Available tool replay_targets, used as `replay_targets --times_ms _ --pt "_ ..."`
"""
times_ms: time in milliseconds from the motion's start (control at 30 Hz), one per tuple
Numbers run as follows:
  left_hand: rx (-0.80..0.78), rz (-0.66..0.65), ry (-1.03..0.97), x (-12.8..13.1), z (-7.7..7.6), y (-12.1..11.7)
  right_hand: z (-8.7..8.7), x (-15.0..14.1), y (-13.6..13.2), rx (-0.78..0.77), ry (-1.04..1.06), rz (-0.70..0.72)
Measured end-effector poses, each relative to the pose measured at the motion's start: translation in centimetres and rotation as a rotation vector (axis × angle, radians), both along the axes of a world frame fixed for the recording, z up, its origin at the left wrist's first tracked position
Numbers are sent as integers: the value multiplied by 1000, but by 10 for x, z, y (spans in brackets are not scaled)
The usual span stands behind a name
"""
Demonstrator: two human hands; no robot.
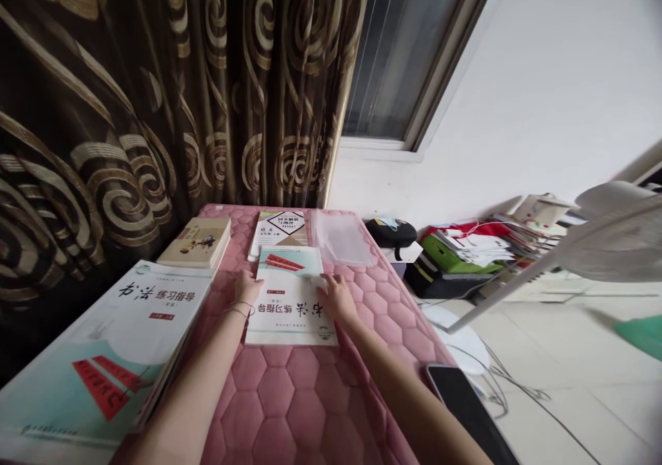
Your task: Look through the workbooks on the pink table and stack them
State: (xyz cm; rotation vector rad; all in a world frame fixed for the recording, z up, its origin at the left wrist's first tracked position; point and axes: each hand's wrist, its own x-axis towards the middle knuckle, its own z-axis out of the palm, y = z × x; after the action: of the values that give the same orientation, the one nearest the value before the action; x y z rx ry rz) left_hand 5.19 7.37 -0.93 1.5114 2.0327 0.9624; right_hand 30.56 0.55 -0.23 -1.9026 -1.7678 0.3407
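Observation:
A thin calligraphy practice workbook with a pale teal and white cover lies on a pink quilted mat. My left hand grips its left edge, and my right hand holds its right edge near a corner. A thicker stack of the same workbooks lies to the left, partly over the mat's edge. Beyond my hands are a beige book, a Chinese-language textbook and a clear plastic sleeve.
A smartphone sits at the mat's near right edge. A brown patterned curtain hangs along the left. A black bag, a heap of books and papers and a white fan stand on the right, above a tiled floor.

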Motion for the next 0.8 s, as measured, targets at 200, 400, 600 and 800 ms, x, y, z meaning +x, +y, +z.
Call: replay_targets --times_ms 200,400,600,800 --pt "119 -180 173 20 13 -32 -15 8 -32 8 -306 174" --pt "251 -728 431 74 -12 -108 -20 9 -30 -2 -332 159" --pt "314 -657 645 34 -35 -136 -21 11 -31 -13 -346 178" --pt "241 -591 665 -27 -22 -152 -17 9 -30 -17 -328 161"
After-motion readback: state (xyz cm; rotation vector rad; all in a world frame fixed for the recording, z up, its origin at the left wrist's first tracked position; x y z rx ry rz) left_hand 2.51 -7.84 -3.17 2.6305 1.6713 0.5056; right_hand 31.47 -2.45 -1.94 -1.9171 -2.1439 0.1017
